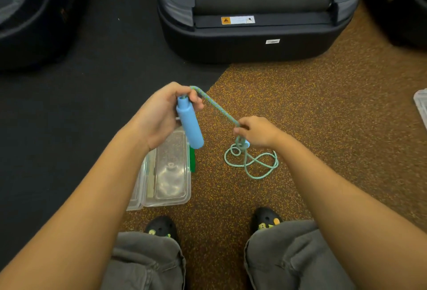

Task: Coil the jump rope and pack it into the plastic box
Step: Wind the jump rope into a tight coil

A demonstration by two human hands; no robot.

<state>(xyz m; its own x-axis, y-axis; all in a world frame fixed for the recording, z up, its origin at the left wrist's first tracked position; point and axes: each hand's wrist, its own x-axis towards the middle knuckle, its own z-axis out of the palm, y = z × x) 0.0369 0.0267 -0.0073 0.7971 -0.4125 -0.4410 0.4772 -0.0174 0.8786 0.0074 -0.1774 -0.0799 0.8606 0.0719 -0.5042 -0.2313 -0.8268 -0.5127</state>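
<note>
Item: jump rope [217,109], mint-green braided cord with blue handle [189,123]; location: handle held upright in the left hand [159,114], grip clamped around its upper end, cord leaving the top and running taut down to the right hand [258,131], whose grip is pinched shut on the cord; remainder of cord lying in loose overlapping loops [251,162] on the speckled floor [323,127] just below the right hand; a second blue piece shows under the right hand, likely the other handle, though too hidden to say; item: plastic box [171,174], clear, open, on the floor beneath the left forearm, its lid [138,188] seemingly hinged open on the far-left side; green latch [192,160] on the box edge; status: coiling judged barely begun, no wraps yet visible on hand or handle; risks: floor loops cross one another, so pulling cord through could tighten them into a knot; taut span could slip from the pinch if tension rises, dropping the line back onto the pile; uneven or oversized coils would likely spring open and fail to fit the shallow box; the hanging handle end sits close over the box and could knock it or its lid; a loose second end could drag and snag on the shoes [161,227]; surroundings: dark treadmill base [254,42] ahead, well apart from the work
</note>
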